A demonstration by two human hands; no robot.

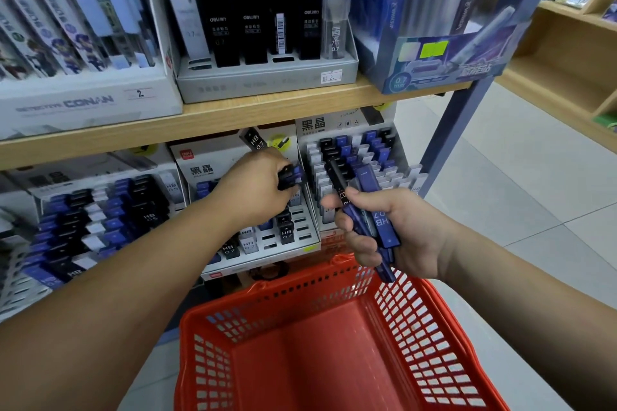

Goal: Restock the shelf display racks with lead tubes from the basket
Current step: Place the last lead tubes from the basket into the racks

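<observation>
Reaching with the left grip (257, 190) into the middle rack (302, 237), curling it closed around a few tubes (291, 177), black and blue, and holding them right over the upper rows of slots. Not possible to tell if pushing one in at this instant, because of hiding the slot behind the knuckles.

Clutching a bundle (380, 227) in the right grip (394, 230), wrapped fully around it: several blue tubes and one black, marked HB 0.7, sticking out above and below the fist. Keeping this bundle in the air, just above the far rim of the basket (430, 337) and in front of the right rack (387, 173).

Judging the work as quite far along. Seeing no tubes on the visible floor of the basket, so probably carrying the last stock in the two grips. Seeing the left rack (16, 280) mostly filled with blue, black and white tubes. Seeing the middle rack filled at the back, but with some open slots in the front rows at its right side. Seeing the right rack with many bare white dividers and only a cluster of tubes in its upper middle.

Left to do, by this judgement: slotting in the tubes from both grips, most likely not enough for filling every gap.
</observation>
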